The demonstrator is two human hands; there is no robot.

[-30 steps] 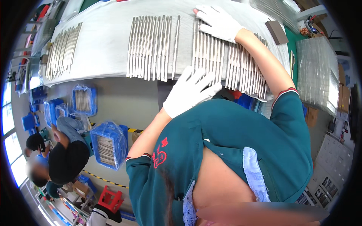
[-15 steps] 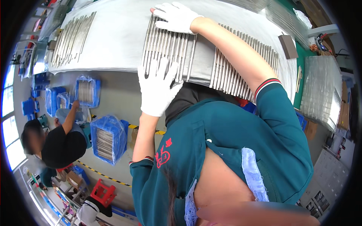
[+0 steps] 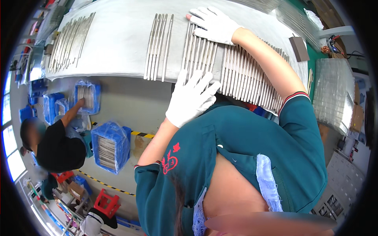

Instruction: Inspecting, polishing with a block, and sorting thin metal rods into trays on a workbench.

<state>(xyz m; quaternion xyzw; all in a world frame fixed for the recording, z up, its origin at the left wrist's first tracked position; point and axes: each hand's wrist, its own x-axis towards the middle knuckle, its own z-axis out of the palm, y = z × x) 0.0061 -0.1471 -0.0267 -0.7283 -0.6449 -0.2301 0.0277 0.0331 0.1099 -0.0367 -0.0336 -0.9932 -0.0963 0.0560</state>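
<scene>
Slim metal rods lie side by side in groups on a white-covered table (image 3: pixel 118 47). My right hand (image 3: pixel 215 26), in a white glove, rests flat across the far ends of the middle group of rods (image 3: pixel 199 53). At the near ends of that group is my left hand (image 3: pixel 191 96), also gloved, its fingers stretched out and touching the rods. Neither hand is closed round a rod. A smaller bunch of rods (image 3: pixel 156 47) lies to the left of my hands. The larger row of rods (image 3: pixel 248 74) to the right is partly covered by my right forearm.
Another rod group (image 3: pixel 71 41) lies at the table's far left. A dark block (image 3: pixel 299 49) stands at the right end, near clear plastic trays (image 3: pixel 334 90). On the floor, blue crates (image 3: pixel 112 145) hold rods in plastic. A co-worker (image 3: pixel 59 145) reaches into one crate.
Both my hands have moved right, and the middle rods have shifted with them toward the right-hand row. Several rods stay behind on the left, with a gap between them and my hands.
</scene>
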